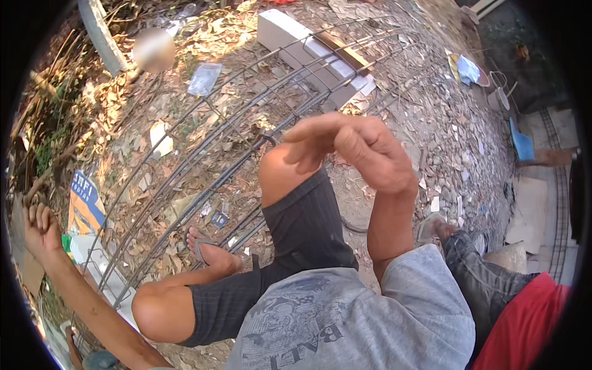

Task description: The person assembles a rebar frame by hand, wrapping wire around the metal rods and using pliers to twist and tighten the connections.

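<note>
A long cage of thin steel reinforcing bars [203, 145] runs diagonally from the lower left to the upper right, tied with cross bars. My right hand [370, 151] is raised above my right knee, palm turned down and fingers stretched to the left, with nothing visible in it. My left arm reaches out to the far left, beyond the cage's near end. There my left hand [43, 231] has its fingers curled in; whatever they hold, if anything, is hidden. A flat brownish board [29, 268] is close beside that hand.
Pale blocks [302, 46] support the cage's far end, with a wooden strip [345, 52] on top. Dry leaves and rubble cover the ground. Another person's red clothing [524, 327] and sandaled foot [435, 228] are close at right. A clear plastic bag [205, 79] lies beyond the bars.
</note>
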`<action>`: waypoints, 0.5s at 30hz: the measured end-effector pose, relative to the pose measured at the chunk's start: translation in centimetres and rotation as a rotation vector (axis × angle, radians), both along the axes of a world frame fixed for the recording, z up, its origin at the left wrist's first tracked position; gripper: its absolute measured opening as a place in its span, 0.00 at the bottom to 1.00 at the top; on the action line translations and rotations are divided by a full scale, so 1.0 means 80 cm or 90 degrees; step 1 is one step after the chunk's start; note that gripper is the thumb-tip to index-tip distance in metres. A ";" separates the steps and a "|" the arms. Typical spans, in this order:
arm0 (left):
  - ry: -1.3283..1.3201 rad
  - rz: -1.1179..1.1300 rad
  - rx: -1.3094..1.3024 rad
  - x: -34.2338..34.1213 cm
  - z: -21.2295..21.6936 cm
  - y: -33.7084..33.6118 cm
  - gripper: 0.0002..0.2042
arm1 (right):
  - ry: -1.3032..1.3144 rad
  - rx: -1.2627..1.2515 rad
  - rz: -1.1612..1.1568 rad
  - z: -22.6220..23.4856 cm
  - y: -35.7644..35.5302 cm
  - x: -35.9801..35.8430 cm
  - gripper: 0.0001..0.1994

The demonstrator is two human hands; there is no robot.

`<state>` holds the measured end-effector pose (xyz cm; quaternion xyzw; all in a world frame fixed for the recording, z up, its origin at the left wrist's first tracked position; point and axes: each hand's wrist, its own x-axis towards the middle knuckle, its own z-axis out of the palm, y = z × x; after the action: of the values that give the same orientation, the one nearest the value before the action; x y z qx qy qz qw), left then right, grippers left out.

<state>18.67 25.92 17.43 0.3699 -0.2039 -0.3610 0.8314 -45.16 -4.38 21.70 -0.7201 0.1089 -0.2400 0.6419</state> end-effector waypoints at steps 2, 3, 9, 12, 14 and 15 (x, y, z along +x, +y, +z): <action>-0.017 -0.078 -0.034 0.037 -0.017 -0.008 0.15 | -0.131 0.082 -0.308 -0.026 -0.025 -0.110 0.25; -0.038 -0.124 -0.072 0.052 -0.021 0.000 0.16 | -0.179 0.147 -0.443 -0.049 -0.033 -0.157 0.24; 0.069 0.007 0.052 -0.014 -0.029 -0.006 0.15 | 0.597 0.396 -0.418 -0.358 0.042 -0.276 0.18; 0.087 0.028 0.071 -0.017 -0.029 -0.007 0.14 | 1.052 -0.037 -0.224 -0.524 0.104 -0.288 0.22; 0.082 0.045 0.086 -0.014 -0.023 0.002 0.14 | 0.895 -0.099 -0.442 -0.541 0.138 -0.240 0.30; 0.071 0.037 0.087 -0.005 -0.023 0.007 0.14 | 0.891 -0.094 -0.441 -0.544 0.139 -0.220 0.30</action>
<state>18.24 26.50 15.57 0.4111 -0.1214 -0.3695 0.8244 -62.80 6.73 -21.80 -0.6698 0.6902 0.0768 0.2628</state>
